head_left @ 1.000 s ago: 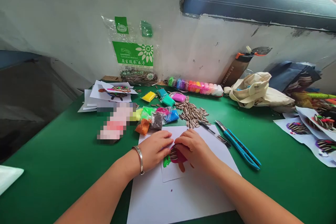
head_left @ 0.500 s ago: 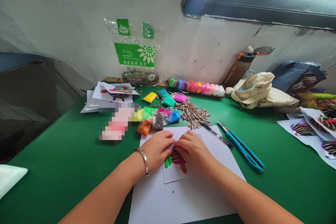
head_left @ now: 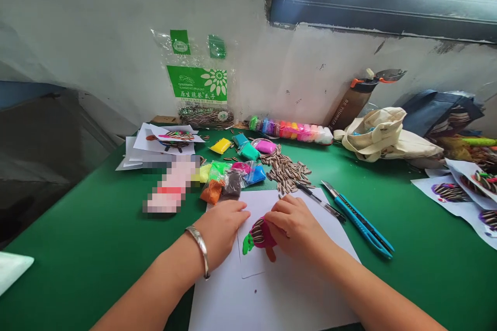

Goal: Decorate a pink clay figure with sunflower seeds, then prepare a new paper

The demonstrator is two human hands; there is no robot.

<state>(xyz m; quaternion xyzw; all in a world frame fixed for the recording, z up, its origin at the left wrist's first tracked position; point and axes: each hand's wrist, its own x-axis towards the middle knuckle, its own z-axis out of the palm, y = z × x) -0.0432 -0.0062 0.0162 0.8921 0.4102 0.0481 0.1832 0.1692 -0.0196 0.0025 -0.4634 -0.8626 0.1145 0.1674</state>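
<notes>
A small white card [head_left: 252, 265] lies on a larger white sheet [head_left: 298, 300]. On the card is a turtle-like clay picture [head_left: 261, 234] with a green head, a magenta body and a brown leg. Striped sunflower seeds are set side by side on the body's left part. My left hand [head_left: 223, 230], a silver bangle on its wrist, rests flat on the card's left edge, fingers stretched out. Bent over the body's right side is my right hand [head_left: 297, 225], its fingers pinched together. Whatever they hold is hidden, and they cover part of the picture.
Loose sunflower seeds [head_left: 288, 169] lie behind the sheet, beside clay packets [head_left: 233, 176]. A pen [head_left: 322, 202] and a blue utility knife [head_left: 361, 222] lie to the right. A seed bag [head_left: 202, 88] stands against the wall. Finished pictures [head_left: 450, 191] sit far right.
My left hand has drawn back to the left, away from the right hand, uncovering the green head and the seeds. My right hand has shifted slightly right and stays over the picture.
</notes>
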